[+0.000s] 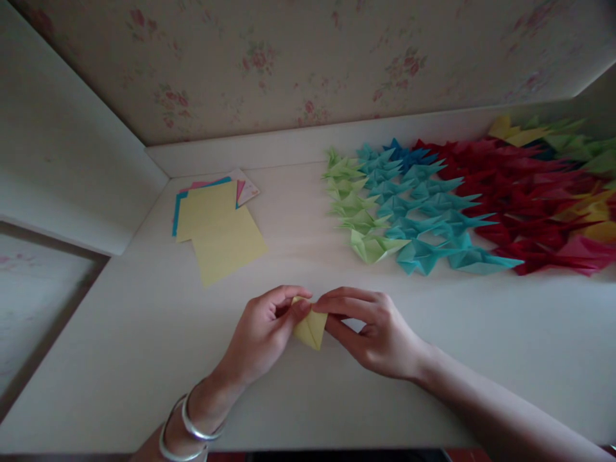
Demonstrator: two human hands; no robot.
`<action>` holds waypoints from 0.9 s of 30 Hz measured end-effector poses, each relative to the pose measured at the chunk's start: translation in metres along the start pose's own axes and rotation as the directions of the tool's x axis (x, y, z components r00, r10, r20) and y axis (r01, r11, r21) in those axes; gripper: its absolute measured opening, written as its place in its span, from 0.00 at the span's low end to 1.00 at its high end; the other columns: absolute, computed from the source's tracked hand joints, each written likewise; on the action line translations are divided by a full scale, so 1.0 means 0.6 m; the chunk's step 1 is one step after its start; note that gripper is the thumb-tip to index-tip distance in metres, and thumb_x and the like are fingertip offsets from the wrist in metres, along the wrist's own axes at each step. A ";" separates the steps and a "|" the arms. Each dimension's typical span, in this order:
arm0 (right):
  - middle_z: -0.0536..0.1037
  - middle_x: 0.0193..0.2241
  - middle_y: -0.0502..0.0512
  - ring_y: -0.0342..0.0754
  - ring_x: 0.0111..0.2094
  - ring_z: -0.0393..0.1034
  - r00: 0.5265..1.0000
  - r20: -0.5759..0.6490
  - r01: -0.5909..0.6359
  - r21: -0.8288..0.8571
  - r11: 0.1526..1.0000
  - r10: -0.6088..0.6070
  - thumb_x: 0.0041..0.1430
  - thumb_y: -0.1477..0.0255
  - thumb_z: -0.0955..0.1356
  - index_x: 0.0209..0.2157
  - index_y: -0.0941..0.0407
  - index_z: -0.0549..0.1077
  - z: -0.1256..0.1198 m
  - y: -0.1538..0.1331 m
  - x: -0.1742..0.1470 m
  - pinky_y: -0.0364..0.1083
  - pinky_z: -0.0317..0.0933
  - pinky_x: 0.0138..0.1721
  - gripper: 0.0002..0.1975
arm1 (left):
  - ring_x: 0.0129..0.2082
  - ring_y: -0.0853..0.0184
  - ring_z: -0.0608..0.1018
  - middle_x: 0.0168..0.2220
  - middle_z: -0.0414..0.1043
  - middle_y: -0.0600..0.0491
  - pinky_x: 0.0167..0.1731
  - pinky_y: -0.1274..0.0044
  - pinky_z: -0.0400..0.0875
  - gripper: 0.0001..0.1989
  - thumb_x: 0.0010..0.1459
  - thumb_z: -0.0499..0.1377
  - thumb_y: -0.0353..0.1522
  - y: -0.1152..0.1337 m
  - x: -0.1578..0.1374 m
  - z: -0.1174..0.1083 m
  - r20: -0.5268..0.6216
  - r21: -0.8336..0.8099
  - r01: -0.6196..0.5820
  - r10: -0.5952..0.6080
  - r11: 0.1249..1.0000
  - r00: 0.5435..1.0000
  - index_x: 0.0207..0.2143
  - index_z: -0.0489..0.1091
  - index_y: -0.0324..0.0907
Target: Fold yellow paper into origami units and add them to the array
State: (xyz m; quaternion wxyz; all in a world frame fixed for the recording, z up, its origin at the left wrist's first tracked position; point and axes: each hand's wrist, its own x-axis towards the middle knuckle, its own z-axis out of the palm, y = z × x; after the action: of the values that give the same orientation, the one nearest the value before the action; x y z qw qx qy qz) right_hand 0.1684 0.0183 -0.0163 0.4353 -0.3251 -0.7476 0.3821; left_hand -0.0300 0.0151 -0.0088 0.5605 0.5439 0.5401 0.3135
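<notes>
A small folded piece of yellow origami paper (310,331) is held between my two hands over the white tabletop, one corner pointing toward me. My left hand (268,328) pinches its upper left side between thumb and fingers. My right hand (373,327) is closed at its upper right edge, with thumb and fingertips against the paper. The fingers cover the paper's top part. Beyond my left hand lie flat yellow paper squares (226,247), two of them overlapping at an angle.
Blue paper (178,218), pink sheets and a small white card (248,190) show under the yellow squares. Rows of folded paper cranes stand at the back right: green (375,246), turquoise (418,255) and red (510,186). A floral wall (289,70) bounds the white table (144,346) behind.
</notes>
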 end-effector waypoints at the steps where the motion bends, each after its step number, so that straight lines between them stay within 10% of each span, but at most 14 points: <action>1: 0.82 0.37 0.57 0.46 0.36 0.78 0.999 0.031 -0.010 0.018 1.000 0.009 0.59 0.82 0.66 0.43 0.55 0.79 -0.002 0.000 0.001 0.43 0.72 0.36 0.14 | 0.29 0.69 0.74 0.31 0.78 0.52 0.27 0.81 0.67 0.13 0.60 0.62 0.40 0.001 0.000 0.000 0.011 -0.008 0.007 -0.007 1.000 1.000 0.41 0.75 0.40; 12: 0.82 0.32 0.58 0.48 0.32 0.78 0.988 -0.137 -0.044 0.186 0.982 0.071 0.55 0.80 0.72 0.35 0.56 0.81 -0.027 -0.001 0.008 0.43 0.72 0.31 0.07 | 0.28 0.70 0.76 0.34 0.79 0.52 0.26 0.82 0.69 0.05 0.58 0.65 0.34 0.018 -0.023 -0.004 0.010 -0.120 -0.142 0.145 0.983 0.989 0.37 0.78 0.44; 21: 0.81 0.34 0.58 0.46 0.34 0.77 0.996 0.083 0.021 0.178 0.984 -0.036 0.60 0.82 0.67 0.43 0.56 0.80 -0.043 -0.006 0.011 0.43 0.70 0.34 0.14 | 0.30 0.69 0.80 0.42 0.80 0.53 0.29 0.82 0.75 0.17 0.52 0.70 0.30 0.021 -0.030 -0.011 0.146 -0.182 -0.035 0.063 0.983 0.987 0.45 0.79 0.51; 27: 0.82 0.36 0.59 0.46 0.33 0.78 0.980 0.194 -0.075 0.213 0.974 0.033 0.61 0.79 0.69 0.45 0.55 0.80 -0.055 -0.008 0.012 0.41 0.70 0.33 0.12 | 0.36 0.63 0.82 0.40 0.82 0.51 0.33 0.79 0.77 0.16 0.53 0.69 0.30 0.024 -0.028 -0.017 0.130 -0.030 -0.227 0.229 0.973 0.965 0.45 0.80 0.51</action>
State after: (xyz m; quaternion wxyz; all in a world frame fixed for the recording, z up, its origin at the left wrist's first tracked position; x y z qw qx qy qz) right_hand 0.1942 0.0316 0.0017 0.3849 -0.2574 -0.7298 0.5030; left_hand -0.0397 0.0052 0.0111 0.5592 0.6179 0.4332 0.3432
